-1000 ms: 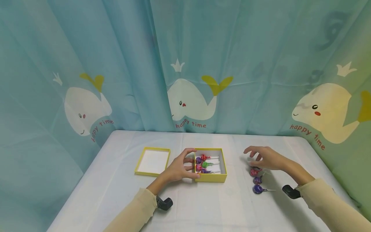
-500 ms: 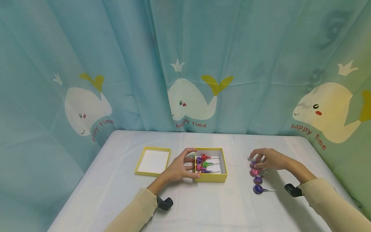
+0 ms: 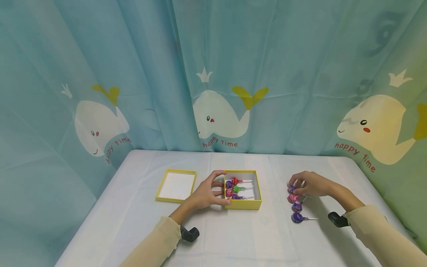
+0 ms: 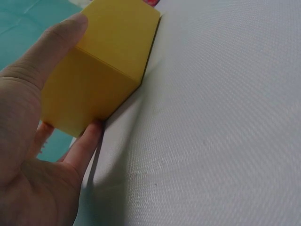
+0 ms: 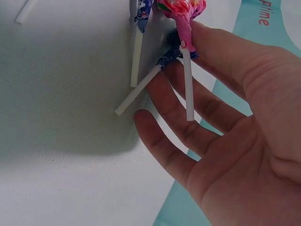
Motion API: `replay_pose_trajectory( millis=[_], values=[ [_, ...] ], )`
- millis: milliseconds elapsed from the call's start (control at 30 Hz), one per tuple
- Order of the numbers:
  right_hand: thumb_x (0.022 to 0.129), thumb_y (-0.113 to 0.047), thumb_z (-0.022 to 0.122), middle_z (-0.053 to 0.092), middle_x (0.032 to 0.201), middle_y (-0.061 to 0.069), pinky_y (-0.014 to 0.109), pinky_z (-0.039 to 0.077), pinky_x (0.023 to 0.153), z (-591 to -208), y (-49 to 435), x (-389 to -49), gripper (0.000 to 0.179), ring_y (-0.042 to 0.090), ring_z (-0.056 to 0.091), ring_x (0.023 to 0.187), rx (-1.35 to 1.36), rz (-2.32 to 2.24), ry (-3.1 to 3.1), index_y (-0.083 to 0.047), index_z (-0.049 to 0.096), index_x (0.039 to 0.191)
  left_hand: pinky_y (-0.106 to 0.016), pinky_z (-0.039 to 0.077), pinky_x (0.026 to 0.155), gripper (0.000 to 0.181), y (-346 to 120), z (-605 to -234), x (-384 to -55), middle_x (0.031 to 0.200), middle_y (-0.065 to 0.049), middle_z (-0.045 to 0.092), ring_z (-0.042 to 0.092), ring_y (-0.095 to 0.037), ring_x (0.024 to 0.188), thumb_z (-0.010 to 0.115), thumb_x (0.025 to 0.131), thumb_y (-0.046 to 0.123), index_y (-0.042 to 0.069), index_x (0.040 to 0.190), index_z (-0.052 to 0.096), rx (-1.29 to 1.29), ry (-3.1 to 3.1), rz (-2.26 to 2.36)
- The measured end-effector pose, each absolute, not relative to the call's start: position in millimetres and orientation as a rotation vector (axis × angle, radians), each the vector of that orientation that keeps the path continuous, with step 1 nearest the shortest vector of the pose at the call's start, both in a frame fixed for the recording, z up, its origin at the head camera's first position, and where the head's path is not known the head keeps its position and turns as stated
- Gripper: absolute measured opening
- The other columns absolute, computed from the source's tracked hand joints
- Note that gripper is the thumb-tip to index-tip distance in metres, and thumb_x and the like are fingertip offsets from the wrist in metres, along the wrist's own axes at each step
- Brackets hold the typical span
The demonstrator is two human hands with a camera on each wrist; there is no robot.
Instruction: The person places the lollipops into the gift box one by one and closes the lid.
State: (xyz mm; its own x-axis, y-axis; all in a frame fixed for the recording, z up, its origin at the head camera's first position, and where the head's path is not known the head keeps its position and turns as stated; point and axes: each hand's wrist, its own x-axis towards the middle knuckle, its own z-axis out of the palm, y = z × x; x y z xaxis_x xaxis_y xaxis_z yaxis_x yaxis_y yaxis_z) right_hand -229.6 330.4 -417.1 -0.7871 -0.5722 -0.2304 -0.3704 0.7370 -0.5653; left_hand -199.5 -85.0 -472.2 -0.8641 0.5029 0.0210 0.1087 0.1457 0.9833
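My left hand [image 3: 204, 194] grips the yellow box [image 3: 243, 205]; my right hand [image 3: 313, 184] pinches a purple lollipop [image 3: 291, 189] beside a pink lollipop [image 3: 292, 198]. The right wrist view shows the purple one's white stick [image 5: 138, 92], hidden in the head view.

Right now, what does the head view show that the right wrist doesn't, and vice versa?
Of the two, only the head view shows the left hand gripping the yellow box, the lollipops inside it and the lid. Only the right wrist view shows the palm of the right hand. Both show that hand, the pink lollipop, the tablecloth and the curtain.
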Motion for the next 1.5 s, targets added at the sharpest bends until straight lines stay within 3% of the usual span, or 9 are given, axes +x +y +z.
replay_pose_trajectory(
  millis=[600, 867, 1500],
  values=[
    [0.089, -0.013, 0.079, 0.07, 0.089, -0.005, 0.025, 0.056, 0.066, -417.6, 330.0, -230.3, 0.021, 0.012, 0.065, 0.082, -0.794, -0.716, 2.6, -0.008, 0.072, 0.107, -0.035, 0.055, 0.102, 0.096, -85.5, -470.5, -198.1, 0.16, -0.013, 0.033, 0.054, -0.033, 0.131, 0.091, 0.077, 0.008, 0.013, 0.155, 0.035, 0.597, 2.154, 1.747],
    [0.089, -0.011, 0.078, 0.072, 0.1, -0.003, 0.029, 0.059, 0.072, -402.9, 326.3, -233.1, 0.021, 0.013, 0.066, 0.084, -0.924, -0.732, 2.698, -0.008, 0.072, 0.108, -0.034, 0.055, 0.101, 0.096, -85.5, -470.0, -197.1, 0.161, -0.012, 0.033, 0.054, -0.032, 0.132, 0.091, 0.078, 0.01, 0.013, 0.155, 0.035, 0.593, 2.178, 1.73],
    [0.095, -0.014, 0.075, 0.07, 0.103, -0.002, 0.03, 0.061, 0.074, -359.4, 294.0, -237.5, 0.016, 0.017, 0.067, 0.087, -0.988, -0.896, 2.664, -0.013, 0.07, 0.111, -0.035, 0.055, 0.101, 0.094, -85.5, -472.7, -196.7, 0.16, -0.011, 0.034, 0.055, -0.032, 0.13, 0.091, 0.078, 0.011, 0.014, 0.154, 0.037, 0.614, 2.198, 1.72]
  ],
)
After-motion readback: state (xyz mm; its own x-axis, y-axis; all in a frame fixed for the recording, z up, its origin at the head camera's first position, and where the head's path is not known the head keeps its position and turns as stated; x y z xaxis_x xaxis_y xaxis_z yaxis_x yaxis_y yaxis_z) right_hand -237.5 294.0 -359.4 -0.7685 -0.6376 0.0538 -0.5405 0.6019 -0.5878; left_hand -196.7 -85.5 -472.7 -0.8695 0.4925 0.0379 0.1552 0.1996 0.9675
